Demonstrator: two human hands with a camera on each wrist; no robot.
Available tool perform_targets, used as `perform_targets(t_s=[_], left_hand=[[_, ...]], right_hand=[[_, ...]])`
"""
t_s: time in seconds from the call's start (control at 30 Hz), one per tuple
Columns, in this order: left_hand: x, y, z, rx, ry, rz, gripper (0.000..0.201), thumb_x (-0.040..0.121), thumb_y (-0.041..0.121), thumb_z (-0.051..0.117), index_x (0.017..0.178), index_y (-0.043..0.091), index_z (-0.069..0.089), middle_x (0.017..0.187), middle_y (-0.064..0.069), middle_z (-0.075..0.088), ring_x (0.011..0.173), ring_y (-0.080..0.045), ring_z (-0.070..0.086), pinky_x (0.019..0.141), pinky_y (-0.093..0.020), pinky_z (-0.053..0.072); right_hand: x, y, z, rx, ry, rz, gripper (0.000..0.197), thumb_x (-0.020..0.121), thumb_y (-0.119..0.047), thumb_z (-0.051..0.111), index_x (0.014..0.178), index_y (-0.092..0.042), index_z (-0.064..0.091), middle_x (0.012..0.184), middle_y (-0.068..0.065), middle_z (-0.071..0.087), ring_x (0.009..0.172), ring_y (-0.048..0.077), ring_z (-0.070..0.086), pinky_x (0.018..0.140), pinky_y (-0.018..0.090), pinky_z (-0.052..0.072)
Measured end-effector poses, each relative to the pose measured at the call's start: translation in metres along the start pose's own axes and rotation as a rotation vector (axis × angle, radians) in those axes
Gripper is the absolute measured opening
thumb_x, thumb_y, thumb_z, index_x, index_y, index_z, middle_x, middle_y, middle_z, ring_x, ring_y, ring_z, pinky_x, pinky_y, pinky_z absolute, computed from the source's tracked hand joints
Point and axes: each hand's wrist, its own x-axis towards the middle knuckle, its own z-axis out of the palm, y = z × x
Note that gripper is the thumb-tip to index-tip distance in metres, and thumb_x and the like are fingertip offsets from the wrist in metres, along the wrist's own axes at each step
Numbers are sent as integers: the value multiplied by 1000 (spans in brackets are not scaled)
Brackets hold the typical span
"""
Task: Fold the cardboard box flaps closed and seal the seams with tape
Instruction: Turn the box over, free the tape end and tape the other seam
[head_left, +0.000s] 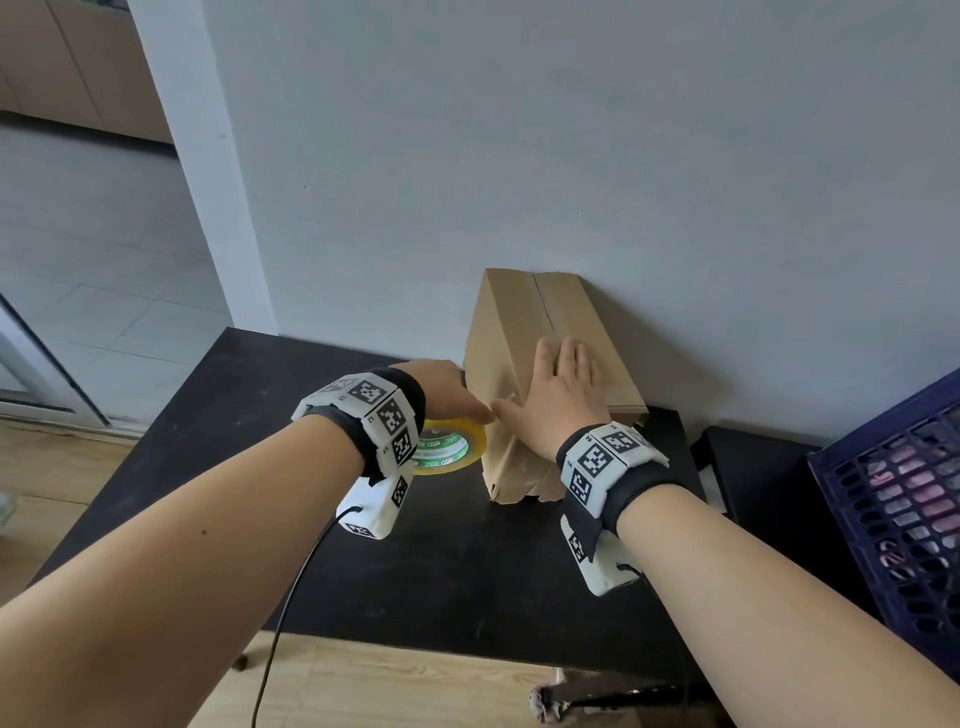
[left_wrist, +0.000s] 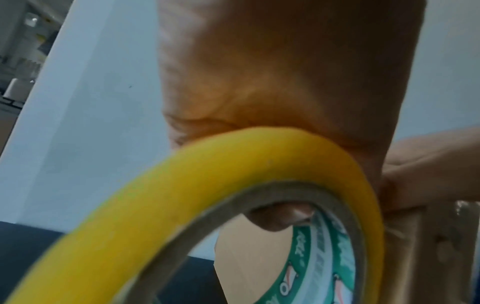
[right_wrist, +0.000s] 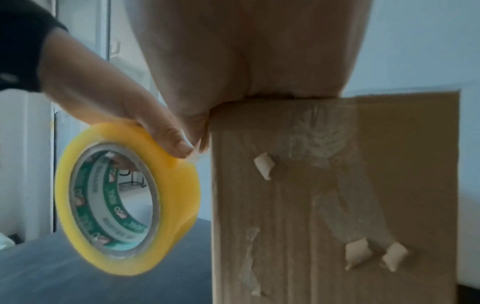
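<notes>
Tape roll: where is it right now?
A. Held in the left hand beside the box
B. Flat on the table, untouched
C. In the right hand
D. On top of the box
A: the left hand grips the tape roll beside the box; the right hand lies flat on the box.

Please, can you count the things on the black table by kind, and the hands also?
Cardboard box: 1
Roll of yellow tape: 1
Hands: 2, the left hand and the right hand
Total: 4
</notes>
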Motion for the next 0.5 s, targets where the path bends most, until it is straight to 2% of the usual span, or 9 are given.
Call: perform_targets(t_s=[0.03,0.07,0.1,0.17,0.23,0.33,0.5], left_hand=[[0,-3,-1,10,-16,4,39,82,60,55,72,22,53,71,6,52,76,-15,52,73,-28,40],[1,-5,-2,3,-52,7,40,83,61,53,80,21,59,79,5,57,81,-16,52,76,-28,41],[2,-8,-1,-29,-94,4,47,83,61,52,96,18,64,93,2,62,88,-17,53,81,-29,42],[1,-11,0,-135,-152,-22,57,86,57,51,124,15,58,125,-4,58,109,-21,54,93,-32,41],[-1,-11,2,-202,-162,-38,53,90,47,50,132,15,51,139,-7,47,125,-25,46,96,-33,35],[-1,-9,1,-201,-154,-30,47,91,39,52,130,13,52,138,-8,48,124,-26,46,89,-30,34],[-6,-5,-6,-132,-133,35,40,94,35,50,127,12,54,130,-6,55,118,-24,51,86,-27,35]], right_hand=[[1,-1,0,-8,2,6,94,88,-60,42,151,-8,-4,158,22,-6,147,34,-7,119,44,-1],[1,-2,0,-12,2,11,93,89,-58,44,151,-8,-4,158,23,-6,147,34,-6,119,44,-1],[1,-3,0,-13,2,15,91,90,-55,44,151,-7,-3,158,23,-5,147,34,-6,119,44,0],[2,-4,0,-8,11,23,85,92,-47,43,151,-6,-3,157,24,-5,147,35,-5,120,45,0],[2,-7,1,-2,28,26,80,94,-42,42,150,-5,-2,157,25,-4,146,37,-4,120,45,0],[1,-10,4,-1,45,20,75,97,-39,38,150,-5,-2,156,27,-1,146,39,-2,120,46,1],[2,-9,5,-1,61,12,72,98,-47,28,151,-6,0,156,28,2,146,39,1,120,46,3]])
